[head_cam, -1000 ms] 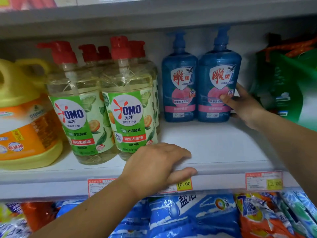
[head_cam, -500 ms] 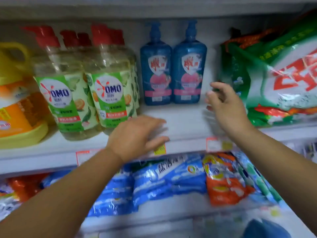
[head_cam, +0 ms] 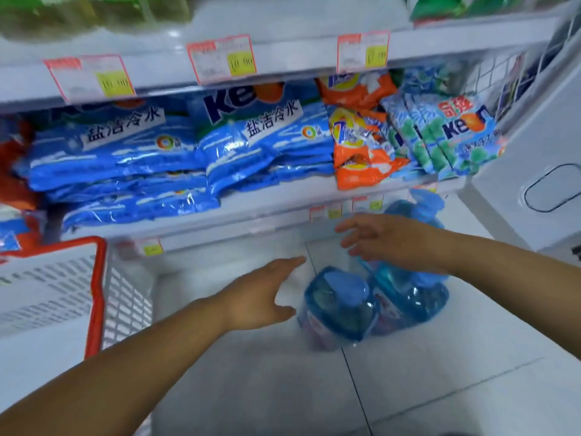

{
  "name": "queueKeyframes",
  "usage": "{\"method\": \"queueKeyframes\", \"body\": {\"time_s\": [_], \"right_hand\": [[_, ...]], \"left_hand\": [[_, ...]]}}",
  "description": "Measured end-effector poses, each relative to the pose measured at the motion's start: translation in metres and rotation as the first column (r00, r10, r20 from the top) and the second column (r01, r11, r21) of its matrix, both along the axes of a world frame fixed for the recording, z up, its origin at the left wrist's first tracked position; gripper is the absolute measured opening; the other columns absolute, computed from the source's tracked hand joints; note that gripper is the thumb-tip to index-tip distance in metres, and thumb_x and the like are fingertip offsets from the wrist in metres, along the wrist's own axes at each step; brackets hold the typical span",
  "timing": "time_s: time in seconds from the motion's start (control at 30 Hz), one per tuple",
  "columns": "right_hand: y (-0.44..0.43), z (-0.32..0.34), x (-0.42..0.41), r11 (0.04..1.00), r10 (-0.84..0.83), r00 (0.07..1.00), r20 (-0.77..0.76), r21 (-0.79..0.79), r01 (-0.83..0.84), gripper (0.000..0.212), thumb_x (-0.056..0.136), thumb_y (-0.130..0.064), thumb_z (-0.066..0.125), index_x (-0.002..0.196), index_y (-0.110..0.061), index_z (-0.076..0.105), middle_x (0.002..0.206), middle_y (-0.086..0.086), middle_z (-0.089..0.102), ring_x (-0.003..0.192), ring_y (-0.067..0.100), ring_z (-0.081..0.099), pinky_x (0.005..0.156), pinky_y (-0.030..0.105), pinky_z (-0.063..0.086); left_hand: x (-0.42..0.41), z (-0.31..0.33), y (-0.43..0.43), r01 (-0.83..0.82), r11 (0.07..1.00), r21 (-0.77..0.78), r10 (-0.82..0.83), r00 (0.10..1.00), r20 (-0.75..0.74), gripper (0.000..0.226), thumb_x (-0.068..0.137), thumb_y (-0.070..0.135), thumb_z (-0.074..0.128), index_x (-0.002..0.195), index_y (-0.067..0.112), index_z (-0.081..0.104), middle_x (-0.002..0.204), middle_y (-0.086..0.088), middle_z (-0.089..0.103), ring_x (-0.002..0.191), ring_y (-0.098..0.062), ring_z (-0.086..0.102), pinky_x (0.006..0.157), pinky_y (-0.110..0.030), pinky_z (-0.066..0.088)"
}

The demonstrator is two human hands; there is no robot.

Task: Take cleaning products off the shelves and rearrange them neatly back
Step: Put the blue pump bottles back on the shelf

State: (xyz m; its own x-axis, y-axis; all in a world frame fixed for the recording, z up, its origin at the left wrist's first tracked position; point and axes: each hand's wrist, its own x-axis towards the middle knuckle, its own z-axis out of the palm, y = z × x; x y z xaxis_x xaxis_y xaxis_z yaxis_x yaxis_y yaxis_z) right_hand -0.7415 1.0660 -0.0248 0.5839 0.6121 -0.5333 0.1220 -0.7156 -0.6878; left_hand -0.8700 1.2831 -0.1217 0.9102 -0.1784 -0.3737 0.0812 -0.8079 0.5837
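Open tiled floor (head_cam: 283, 388) from 5 to 7 o'clock: unobstructed passage. Blue bottles (head_cam: 374, 297) stand on the floor just right of centre, blocking the 3 to 4 o'clock approach. Red-rimmed basket (head_cam: 97, 297) closes the 9 o'clock side. Shelf edge (head_cam: 220, 221) overhangs at 12 o'clock, packed with blue bags (head_cam: 125, 158). White cabinet (head_cam: 531, 171) bounds 2 o'clock. Left hand (head_cam: 261, 297) and right hand (head_cam: 386, 240), both spread and empty, occupy the gap around the bottles.

A single head-worn wide-angle camera looks forward and steeply down, close to the store shelves (head_cam: 283, 212), taking in the lower shelf rows at the top and the tiled floor (head_cam: 440, 388) below, both forearms reaching in from the bottom edge.
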Motion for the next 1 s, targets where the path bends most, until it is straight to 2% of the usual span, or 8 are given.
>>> {"method": "queueKeyframes", "body": {"time_s": [0.2,0.33,0.43,0.53,0.63,0.73,0.83,1.0], "right_hand": [[0.001,-0.015,-0.014,0.943,0.191,0.981,0.038,-0.283,-0.172,0.076,0.092,-0.001,0.051,0.149,-0.044,0.026,0.134,-0.009,0.054,0.117,0.015,0.059,0.099,0.035,0.052],[-0.01,-0.023,-0.012,0.949,0.139,0.99,-0.003,-0.287,-0.134,0.077,0.091,-0.001,0.053,0.15,-0.042,0.026,0.131,-0.012,0.058,0.123,0.016,0.056,0.104,0.04,0.049],[-0.023,-0.029,-0.02,0.952,0.121,0.988,-0.098,-0.269,-0.144,0.076,0.09,0.004,0.051,0.148,-0.04,0.031,0.124,-0.017,0.053,0.128,0.016,0.049,0.103,0.033,0.046],[-0.027,-0.036,-0.028,0.978,0.134,0.983,-0.128,-0.141,-0.152,0.088,0.078,-0.009,0.065,0.133,-0.064,0.023,0.137,-0.018,0.049,0.13,0.012,0.047,0.104,0.033,0.048],[-0.018,-0.041,-0.038,0.988,0.084,0.995,-0.061,0.137,-0.075,0.108,0.072,-0.018,0.087,0.121,-0.076,0.011,0.13,-0.036,0.042,0.119,-0.01,0.049,0.087,0.009,0.048],[0.01,-0.028,-0.04,0.902,-0.09,0.994,0.061,0.428,0.056,0.114,0.064,-0.011,0.092,0.136,-0.058,0.017,0.129,-0.031,0.046,0.112,-0.015,0.055,0.082,0.009,0.05],[0.039,0.008,-0.027,0.827,-0.204,0.958,0.203,0.56,0.057,0.103,0.058,-0.016,0.095,0.14,-0.036,0.036,0.123,-0.023,0.059,0.113,0.0,0.062,0.087,0.025,0.056],[0.06,0.077,-0.013,0.733,-0.291,0.916,0.277,0.68,0.028,0.085,0.051,-0.021,0.095,0.124,-0.037,0.054,0.114,-0.021,0.067,0.104,0.002,0.067,0.081,0.024,0.057]], "left_hand": [[0.017,0.002,-0.033,0.037,0.987,-0.159,-0.053,0.994,-0.093,0.123,0.067,0.038,0.089,0.155,0.037,0.004,0.16,0.014,0.019,0.141,-0.004,0.027,0.108,-0.013,0.023],[0.03,-0.002,-0.052,0.118,0.977,-0.177,-0.122,0.992,-0.013,0.1,0.059,0.034,0.094,0.141,0.033,0.037,0.139,0.012,0.05,0.119,-0.007,0.052,0.099,-0.022,0.043],[0.025,-0.002,-0.046,0.01,0.979,-0.203,-0.002,0.999,0.041,0.083,0.055,0.034,0.094,0.124,0.036,0.049,0.117,0.017,0.061,0.103,-0.007,0.059,0.086,-0.024,0.052],[0.02,0.012,-0.03,-0.144,0.948,-0.284,0.158,0.987,0.028,0.078,0.055,0.028,0.094,0.118,0.05,0.053,0.109,0.032,0.062,0.098,0.008,0.06,0.077,-0.009,0.051],[0.024,0.045,-0.009,-0.239,0.916,-0.321,0.27,0.961,0.055,0.072,0.054,0.029,0.095,0.105,0.056,0.053,0.102,0.037,0.062,0.093,0.016,0.06,0.077,-0.008,0.051],[0.031,0.085,0.011,-0.274,0.904,-0.327,0.333,0.933,0.138,0.083,0.05,0.035,0.095,0.121,0.05,0.054,0.113,0.029,0.064,0.1,0.007,0.062,0.085,-0.022,0.057],[0.034,0.12,0.027,-0.307,0.867,-0.393,0.417,0.878,0.236,0.091,0.054,0.033,0.095,0.133,0.044,0.051,0.12,0.025,0.064,0.106,0.004,0.062,0.089,-0.025,0.055],[0.033,0.16,0.052,-0.247,0.838,-0.486,0.44,0.833,0.336,0.099,0.063,0.039,0.091,0.144,0.049,0.035,0.135,0.024,0.055,0.12,0.002,0.056,0.098,-0.029,0.051]]}}
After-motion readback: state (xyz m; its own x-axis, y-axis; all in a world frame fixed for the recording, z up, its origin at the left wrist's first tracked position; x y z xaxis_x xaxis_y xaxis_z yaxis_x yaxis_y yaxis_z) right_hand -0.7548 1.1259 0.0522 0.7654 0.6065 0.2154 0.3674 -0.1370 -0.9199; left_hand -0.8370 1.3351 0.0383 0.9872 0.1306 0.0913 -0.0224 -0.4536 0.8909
